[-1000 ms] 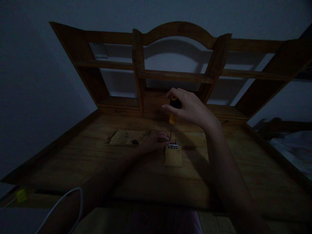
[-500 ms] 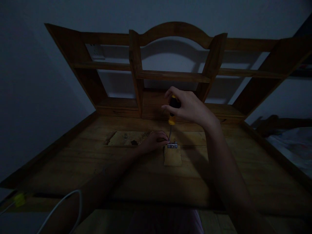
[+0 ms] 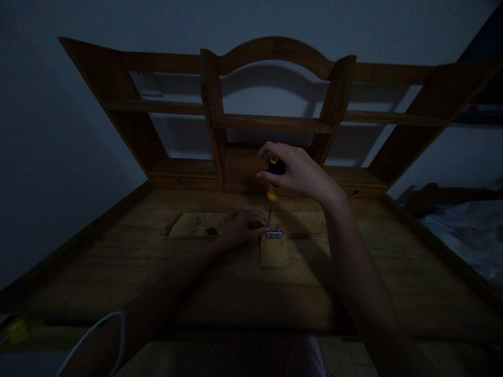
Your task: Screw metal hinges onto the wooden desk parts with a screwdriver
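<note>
A yellow-and-black screwdriver [image 3: 273, 192] stands nearly upright, its handle gripped by the fingers of my right hand [image 3: 294, 166]. Its shaft runs down to the far left corner of a small metal hinge [image 3: 274, 234]. The hinge spans a small wooden block [image 3: 274, 253] on the near side and a longer wooden strip [image 3: 302, 222] on the far side. My left hand [image 3: 244, 229] rests on the wood, fingers closed in a pinch at the screwdriver's tip and the hinge's left end. Whatever those fingertips pinch is too small and dark to make out.
A wooden shelf unit [image 3: 273, 123] rises at the back of the desktop [image 3: 118, 262] against the wall. A white cable [image 3: 92, 329] loops over my left forearm. Something yellow [image 3: 18, 331] sits at the lower left. Pale cloth [image 3: 463, 235] lies beyond the right edge.
The whole scene has shifted slightly left as the camera view turned. Both hands keep their places at the hinge, the screwdriver still upright with its tip there.
</note>
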`<action>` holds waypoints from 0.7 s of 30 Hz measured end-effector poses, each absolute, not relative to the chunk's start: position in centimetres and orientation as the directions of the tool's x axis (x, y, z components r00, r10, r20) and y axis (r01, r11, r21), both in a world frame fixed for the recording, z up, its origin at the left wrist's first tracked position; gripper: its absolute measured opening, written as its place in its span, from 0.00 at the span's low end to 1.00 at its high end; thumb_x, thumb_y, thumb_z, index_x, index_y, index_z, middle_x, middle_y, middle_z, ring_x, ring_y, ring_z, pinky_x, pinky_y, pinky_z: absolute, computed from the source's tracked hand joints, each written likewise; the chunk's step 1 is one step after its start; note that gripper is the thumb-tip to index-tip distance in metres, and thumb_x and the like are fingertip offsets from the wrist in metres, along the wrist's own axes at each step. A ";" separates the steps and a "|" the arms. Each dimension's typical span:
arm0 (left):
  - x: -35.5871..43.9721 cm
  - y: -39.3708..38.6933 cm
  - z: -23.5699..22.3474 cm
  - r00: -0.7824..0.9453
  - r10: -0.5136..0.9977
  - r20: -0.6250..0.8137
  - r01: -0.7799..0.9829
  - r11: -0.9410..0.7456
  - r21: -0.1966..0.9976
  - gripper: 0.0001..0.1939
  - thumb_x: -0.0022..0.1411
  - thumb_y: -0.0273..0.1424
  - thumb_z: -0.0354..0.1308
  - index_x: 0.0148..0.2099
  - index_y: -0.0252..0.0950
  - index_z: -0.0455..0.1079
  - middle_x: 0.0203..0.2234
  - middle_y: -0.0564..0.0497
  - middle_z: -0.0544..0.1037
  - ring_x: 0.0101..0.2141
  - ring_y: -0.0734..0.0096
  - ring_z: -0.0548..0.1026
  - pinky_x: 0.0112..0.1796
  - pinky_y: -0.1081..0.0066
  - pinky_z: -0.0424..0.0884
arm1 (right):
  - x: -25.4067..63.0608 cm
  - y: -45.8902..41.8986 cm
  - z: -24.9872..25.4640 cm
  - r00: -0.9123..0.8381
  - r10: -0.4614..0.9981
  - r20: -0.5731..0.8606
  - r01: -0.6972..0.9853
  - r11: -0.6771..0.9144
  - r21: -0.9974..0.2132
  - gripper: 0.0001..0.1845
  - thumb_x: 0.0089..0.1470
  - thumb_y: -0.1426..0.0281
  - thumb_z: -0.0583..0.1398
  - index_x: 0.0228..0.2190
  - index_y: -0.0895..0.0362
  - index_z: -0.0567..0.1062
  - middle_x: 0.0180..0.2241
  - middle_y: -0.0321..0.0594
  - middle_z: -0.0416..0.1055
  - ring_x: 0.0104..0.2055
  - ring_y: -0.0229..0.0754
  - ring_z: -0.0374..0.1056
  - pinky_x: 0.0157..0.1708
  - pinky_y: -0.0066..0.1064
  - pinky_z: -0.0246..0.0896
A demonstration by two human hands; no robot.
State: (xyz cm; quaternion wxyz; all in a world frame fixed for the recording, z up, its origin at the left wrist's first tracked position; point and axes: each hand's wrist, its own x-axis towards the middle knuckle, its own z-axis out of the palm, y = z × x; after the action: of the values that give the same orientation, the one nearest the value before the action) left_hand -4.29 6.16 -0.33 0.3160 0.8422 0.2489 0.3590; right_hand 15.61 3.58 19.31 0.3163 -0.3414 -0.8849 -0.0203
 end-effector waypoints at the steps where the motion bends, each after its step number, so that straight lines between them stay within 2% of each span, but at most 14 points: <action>1: -4.3 6.2 -0.4 0.616 0.647 0.450 0.186 -0.674 0.714 0.10 0.64 0.37 0.66 0.38 0.35 0.79 0.36 0.47 0.81 0.38 0.68 0.79 0.42 0.69 0.73 | 15.6 3.6 19.3 -0.568 0.595 0.569 0.621 0.764 -0.178 0.15 0.56 0.69 0.61 0.47 0.50 0.70 0.48 0.40 0.73 0.50 0.50 0.70 0.52 0.42 0.61; 7: -4.4 6.0 -0.1 0.623 0.664 0.413 0.194 -0.643 0.741 0.10 0.64 0.37 0.65 0.38 0.35 0.79 0.37 0.48 0.81 0.39 0.67 0.79 0.42 0.69 0.73 | 15.6 3.3 19.3 -0.554 0.616 0.560 0.632 0.749 -0.198 0.21 0.53 0.71 0.60 0.49 0.50 0.68 0.52 0.42 0.70 0.51 0.52 0.68 0.52 0.45 0.62; 15: -4.3 5.8 0.2 0.629 0.656 0.418 0.191 -0.651 0.735 0.12 0.65 0.39 0.65 0.38 0.34 0.79 0.36 0.47 0.81 0.39 0.67 0.78 0.42 0.69 0.73 | 15.6 3.5 19.4 -0.557 0.612 0.561 0.641 0.747 -0.178 0.12 0.57 0.70 0.58 0.44 0.50 0.69 0.46 0.40 0.72 0.47 0.49 0.69 0.50 0.42 0.61; 21: -4.3 5.5 0.7 0.642 0.639 0.424 0.200 -0.673 0.712 0.12 0.66 0.39 0.63 0.39 0.34 0.79 0.36 0.48 0.81 0.39 0.67 0.78 0.43 0.70 0.72 | 15.7 3.4 19.5 -0.542 0.633 0.553 0.656 0.730 -0.193 0.16 0.53 0.70 0.59 0.44 0.51 0.67 0.48 0.42 0.70 0.48 0.51 0.67 0.50 0.45 0.60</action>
State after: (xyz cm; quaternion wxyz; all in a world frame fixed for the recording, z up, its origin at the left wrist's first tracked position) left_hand -4.33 5.55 0.69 0.3198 0.8478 0.2473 0.3431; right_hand 15.66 3.38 19.49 0.3073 -0.3672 -0.8777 -0.0188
